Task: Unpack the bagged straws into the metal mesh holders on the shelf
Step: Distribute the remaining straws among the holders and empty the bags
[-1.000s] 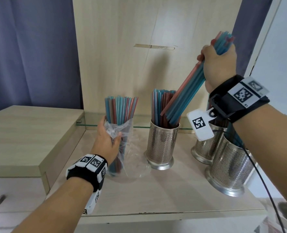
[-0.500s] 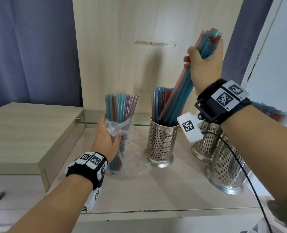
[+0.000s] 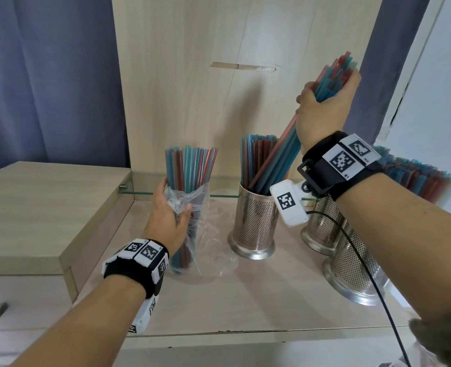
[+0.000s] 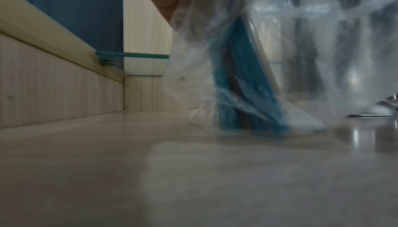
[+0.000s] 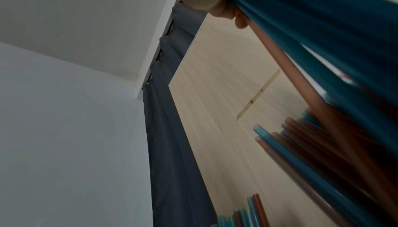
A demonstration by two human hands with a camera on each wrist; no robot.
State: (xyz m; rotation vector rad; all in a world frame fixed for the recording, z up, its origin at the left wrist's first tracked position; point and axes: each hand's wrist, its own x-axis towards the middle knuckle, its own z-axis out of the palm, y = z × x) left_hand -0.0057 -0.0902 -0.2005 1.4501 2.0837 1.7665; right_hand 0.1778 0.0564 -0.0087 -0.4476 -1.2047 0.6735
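My right hand [image 3: 324,102] grips a bundle of blue and red straws [image 3: 285,152] near its upper end. The bundle slants down to the left, and its lower ends stand inside the middle mesh holder [image 3: 253,229], which holds other straws too. My left hand [image 3: 170,210] holds the clear plastic bag [image 3: 192,207] upright on the shelf [image 3: 258,295]. More straws [image 3: 190,168] stick out of the bag's top. In the left wrist view the bag [image 4: 247,77] rests on the shelf board. The right wrist view shows my fingers [image 5: 217,4] wrapped round the straws [image 5: 312,52].
Two more mesh holders [image 3: 322,231] [image 3: 356,271] stand at the right, partly behind my right forearm, with straws in them. A raised wooden cabinet top [image 3: 33,207] lies to the left. A glass ledge [image 3: 145,192] runs along the back panel. Curtains hang on both sides.
My right hand has lowered the slanted bundle further into the middle holder and shifted a little. The left hand and the bag have stayed where they were.
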